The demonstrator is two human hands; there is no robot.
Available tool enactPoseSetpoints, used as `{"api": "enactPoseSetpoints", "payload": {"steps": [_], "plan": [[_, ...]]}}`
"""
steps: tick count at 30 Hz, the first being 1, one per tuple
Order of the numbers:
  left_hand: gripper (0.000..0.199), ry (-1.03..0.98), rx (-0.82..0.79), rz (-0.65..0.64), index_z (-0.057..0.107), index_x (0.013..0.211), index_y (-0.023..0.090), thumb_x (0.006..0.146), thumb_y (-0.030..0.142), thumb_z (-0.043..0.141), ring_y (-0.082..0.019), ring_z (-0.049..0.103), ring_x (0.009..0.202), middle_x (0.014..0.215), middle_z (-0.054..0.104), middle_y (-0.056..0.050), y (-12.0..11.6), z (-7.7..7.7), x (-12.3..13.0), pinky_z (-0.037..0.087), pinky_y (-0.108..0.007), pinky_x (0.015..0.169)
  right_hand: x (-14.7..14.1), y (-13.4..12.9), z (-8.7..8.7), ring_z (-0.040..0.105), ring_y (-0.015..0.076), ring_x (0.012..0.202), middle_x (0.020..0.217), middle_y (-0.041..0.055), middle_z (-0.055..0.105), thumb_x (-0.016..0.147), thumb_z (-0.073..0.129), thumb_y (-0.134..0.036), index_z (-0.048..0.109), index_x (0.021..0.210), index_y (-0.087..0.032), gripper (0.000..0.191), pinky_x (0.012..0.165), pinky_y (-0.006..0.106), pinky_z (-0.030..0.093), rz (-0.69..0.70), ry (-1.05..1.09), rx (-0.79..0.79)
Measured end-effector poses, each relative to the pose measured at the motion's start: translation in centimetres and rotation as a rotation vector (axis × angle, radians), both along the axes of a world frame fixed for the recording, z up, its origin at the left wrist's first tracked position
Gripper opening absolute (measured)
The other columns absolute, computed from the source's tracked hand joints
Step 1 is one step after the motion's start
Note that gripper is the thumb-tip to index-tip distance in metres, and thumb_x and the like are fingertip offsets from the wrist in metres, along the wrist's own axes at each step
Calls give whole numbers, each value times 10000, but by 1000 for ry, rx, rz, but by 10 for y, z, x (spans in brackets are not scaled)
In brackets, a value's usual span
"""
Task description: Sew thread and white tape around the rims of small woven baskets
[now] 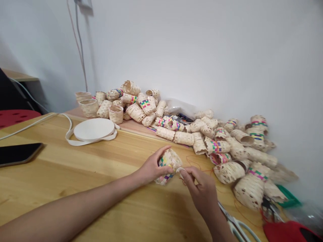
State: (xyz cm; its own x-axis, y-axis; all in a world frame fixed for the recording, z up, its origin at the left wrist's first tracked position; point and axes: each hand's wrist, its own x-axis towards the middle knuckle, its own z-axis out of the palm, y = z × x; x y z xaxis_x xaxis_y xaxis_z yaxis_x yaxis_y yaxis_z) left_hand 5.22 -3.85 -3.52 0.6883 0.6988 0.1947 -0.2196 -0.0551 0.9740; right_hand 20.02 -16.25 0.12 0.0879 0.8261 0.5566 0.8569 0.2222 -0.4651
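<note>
Above the wooden table, my left hand (153, 167) is closed around a small woven basket (167, 163) with green, blue, yellow and purple squares. The basket is tilted, its rim toward the right. At that rim, my right hand (199, 185) pinches a white strip (179, 170) between thumb and fingers. The strip's far end is hidden by the fingers. A thin orange thread (193, 161) lies on the table just behind my right hand.
A white ribbon roll (94, 129) lies at the left, near a phone (20, 154). Many woven baskets (135, 112) are heaped along the wall. Scissors (236, 223) lie beside my right forearm, near a red object (290, 231) and a green tray (289, 196).
</note>
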Motion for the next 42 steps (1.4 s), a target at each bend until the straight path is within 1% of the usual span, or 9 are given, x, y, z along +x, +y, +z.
{"api": "enactPoseSetpoints", "payload": {"steps": [4, 8, 13, 20, 26, 29, 33, 39, 42], "plan": [[940, -34, -60, -36, 387, 1363, 152, 561, 336, 843, -278, 551, 1115, 1242, 571, -128, -1, 0, 1, 441, -329, 924, 0, -1, 2, 521, 109, 488, 566, -13, 608, 914, 527, -348, 633, 682, -205, 292, 518, 220, 370, -33, 13, 15], [912, -72, -132, -95, 405, 1295, 160, 551, 436, 854, -251, 587, 1022, 1154, 597, -113, -2, 0, 1, 464, -306, 842, -2, -1, 5, 488, 101, 472, 546, -20, 579, 913, 530, -355, 604, 635, -201, 327, 511, 222, 359, -42, 5, 51], [870, -139, -179, -218, 437, 1239, 174, 552, 522, 842, -232, 592, 1004, 1112, 611, -100, -4, 0, 0, 456, -288, 828, -3, -1, 6, 462, 97, 465, 530, -30, 552, 905, 536, -345, 596, 629, -200, 317, 488, 219, 338, -41, 3, 73], [800, -165, -140, -270, 495, 1257, 176, 602, 489, 830, -247, 560, 1101, 1211, 591, -110, -1, -2, 1, 442, -295, 901, -1, -1, 3, 437, 93, 452, 514, -34, 529, 901, 550, -333, 596, 635, -198, 301, 478, 213, 322, -24, -4, 59], [905, -101, -116, -304, 403, 1405, 170, 657, 506, 788, -299, 465, 1253, 1364, 507, -122, 1, -1, -1, 379, -383, 1032, -3, -1, 3, 427, 84, 445, 506, -32, 524, 891, 565, -324, 599, 616, -185, 310, 477, 210, 308, -43, -19, 64], [999, -110, -102, -291, 384, 1419, 156, 601, 542, 808, -327, 420, 1297, 1416, 453, -140, -1, -2, 0, 342, -402, 1075, -4, -1, 3, 433, 84, 443, 511, -29, 537, 894, 568, -331, 613, 626, -185, 308, 477, 213, 309, -44, -39, 56], [1125, -64, -59, -216, 329, 1443, 121, 532, 529, 848, -340, 390, 1321, 1450, 406, -163, -5, -4, 1, 308, -400, 1109, -6, -1, 4, 422, 83, 428, 492, -32, 519, 899, 563, -331, 599, 601, -186, 333, 468, 217, 306, -33, -80, 73], [999, 52, 69, -152, 292, 1460, 108, 683, 533, 755, -327, 406, 1313, 1475, 372, -168, -8, -4, -1, 295, -421, 1122, -6, -1, 2, 443, 82, 441, 505, -35, 529, 909, 559, -305, 624, 634, -184, 308, 478, 216, 317, -12, -116, 92], [1017, 68, 70, -164, 273, 1463, 88, 689, 558, 736, -329, 401, 1314, 1478, 362, -174, -9, -1, -2, 294, -419, 1123, -6, -1, 0, 443, 79, 455, 513, -38, 524, 907, 561, -273, 608, 636, -180, 291, 490, 213, 317, -4, -103, 106]]}}
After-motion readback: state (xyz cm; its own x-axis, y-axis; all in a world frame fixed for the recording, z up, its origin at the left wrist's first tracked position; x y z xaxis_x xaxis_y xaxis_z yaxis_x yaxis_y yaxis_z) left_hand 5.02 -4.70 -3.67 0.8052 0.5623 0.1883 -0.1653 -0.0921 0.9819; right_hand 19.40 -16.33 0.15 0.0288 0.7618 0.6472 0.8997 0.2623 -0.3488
